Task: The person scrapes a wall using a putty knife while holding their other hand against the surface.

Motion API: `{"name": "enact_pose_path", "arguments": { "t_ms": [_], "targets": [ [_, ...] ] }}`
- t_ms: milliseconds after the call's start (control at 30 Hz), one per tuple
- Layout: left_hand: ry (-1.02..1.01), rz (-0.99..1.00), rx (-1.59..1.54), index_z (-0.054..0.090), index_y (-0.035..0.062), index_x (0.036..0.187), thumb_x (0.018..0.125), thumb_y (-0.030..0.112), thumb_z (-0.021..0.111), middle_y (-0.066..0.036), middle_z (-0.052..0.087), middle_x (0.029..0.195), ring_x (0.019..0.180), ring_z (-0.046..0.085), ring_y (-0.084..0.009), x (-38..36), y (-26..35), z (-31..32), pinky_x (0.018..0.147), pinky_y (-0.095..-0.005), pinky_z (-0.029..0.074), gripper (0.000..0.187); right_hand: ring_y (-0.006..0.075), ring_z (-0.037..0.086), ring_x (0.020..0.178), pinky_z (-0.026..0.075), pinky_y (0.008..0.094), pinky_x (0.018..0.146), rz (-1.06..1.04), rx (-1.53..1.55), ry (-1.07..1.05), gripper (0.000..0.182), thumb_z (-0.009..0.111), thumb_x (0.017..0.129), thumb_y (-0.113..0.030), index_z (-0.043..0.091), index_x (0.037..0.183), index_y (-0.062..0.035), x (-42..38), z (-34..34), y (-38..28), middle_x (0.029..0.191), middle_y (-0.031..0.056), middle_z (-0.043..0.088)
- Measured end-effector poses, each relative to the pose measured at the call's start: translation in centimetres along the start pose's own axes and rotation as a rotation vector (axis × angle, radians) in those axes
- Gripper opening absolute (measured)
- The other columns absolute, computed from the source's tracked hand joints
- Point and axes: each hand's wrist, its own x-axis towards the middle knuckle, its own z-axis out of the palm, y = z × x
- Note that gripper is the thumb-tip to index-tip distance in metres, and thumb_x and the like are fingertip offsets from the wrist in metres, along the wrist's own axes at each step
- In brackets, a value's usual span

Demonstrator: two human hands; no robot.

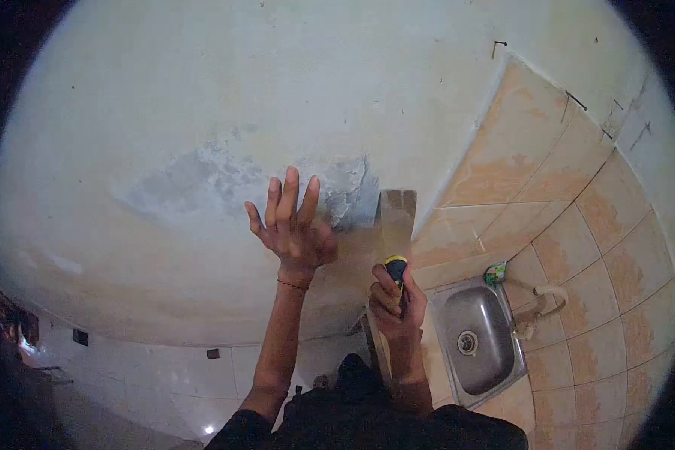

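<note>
My left hand (pixel 292 225) is raised before the pale wall (pixel 202 67), fingers spread, with nothing in it. Its fingertips overlap a rough grey patch (pixel 195 180) where the paint has come off. My right hand (pixel 395 300) is wrapped round the black and yellow handle of a scraper (pixel 397 225). The scraper's broad, dull blade points up, just right of the patch's flaking edge and left of the tiles. A thin dark band circles my left wrist.
To the right, a steel sink (pixel 480 352) is set in a counter, with a tap (pixel 540 304) and a green packet (pixel 495 273) by its rim. Orange-patterned tiles (pixel 555 180) cover the wall there. Several nails (pixel 575 100) stick out above them. Pale floor tiles (pixel 187 375) lie lower left.
</note>
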Motion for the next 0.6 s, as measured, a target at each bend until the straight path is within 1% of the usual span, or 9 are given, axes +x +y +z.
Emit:
{"name": "enact_pose_path", "arguments": {
  "t_ms": [33,133,233,367,500,600],
  "targets": [
    [0.010,0.005,0.005,0.064,0.0186,0.130,0.090,0.022,0.040,-0.006,0.059,0.140,0.137,0.046,-0.0240,0.0,-0.1,0.2,0.124,-0.0507,0.011,0.047,0.0058,0.035,0.047,0.034,0.0166,0.032,-0.018,-0.022,0.003,0.031,0.041,0.108,-0.031,0.045,0.137,-0.0189,-0.2,0.5,0.1,0.077,0.0022,0.039],
    [0.017,0.006,0.019,0.064,0.0184,0.131,0.090,0.022,0.040,-0.006,0.059,0.140,0.137,0.046,-0.0243,-0.2,-0.2,0.4,0.124,-0.0505,0.011,0.048,0.0066,0.035,0.050,0.033,0.0168,0.033,-0.048,-0.143,0.047,0.043,0.039,0.109,-0.028,0.032,0.152,-0.0289,-0.6,1.5,-0.2,0.079,0.0037,0.038],
    [0.017,0.006,0.001,0.064,0.0180,0.132,0.091,0.023,0.040,-0.007,0.058,0.141,0.138,0.045,-0.0245,0.1,-0.1,0.2,0.124,-0.0499,0.009,0.048,0.0082,0.039,0.051,0.036,0.0168,0.035,-0.059,-0.321,0.089,0.066,0.049,0.105,-0.032,0.012,0.160,-0.0339,-1.0,2.0,-0.5,0.081,0.0041,0.043],
    [0.041,0.014,-0.038,0.063,0.0172,0.133,0.092,0.026,0.039,-0.008,0.057,0.144,0.140,0.043,-0.0252,0.2,0.0,0.2,0.125,-0.0490,0.007,0.049,0.0082,0.039,0.051,0.036,0.0176,0.035,-0.012,-0.251,0.090,0.064,0.050,0.105,-0.032,0.016,0.159,-0.0348,-1.4,2.2,-0.5,0.083,0.0046,0.044],
    [0.011,0.011,-0.052,0.064,0.0160,0.134,0.095,0.031,0.037,-0.009,0.056,0.144,0.141,0.042,-0.0261,0.4,0.2,-0.2,0.125,-0.0486,0.006,0.049,0.0074,0.038,0.051,0.034,0.0170,0.035,-0.011,-0.203,0.106,0.061,0.050,0.106,-0.031,0.021,0.159,-0.0342,-1.0,3.1,-0.3,0.083,0.0044,0.043],
    [0.027,0.025,-0.047,0.065,0.0148,0.133,0.096,0.033,0.036,-0.009,0.056,0.144,0.142,0.042,-0.0263,0.4,0.1,0.0,0.125,-0.0484,0.005,0.050,0.0071,0.038,0.050,0.034,0.0165,0.034,-0.025,-0.148,0.118,0.057,0.048,0.106,-0.031,0.023,0.158,-0.0343,-1.4,3.4,0.4,0.081,0.0039,0.042]
  ]
}}
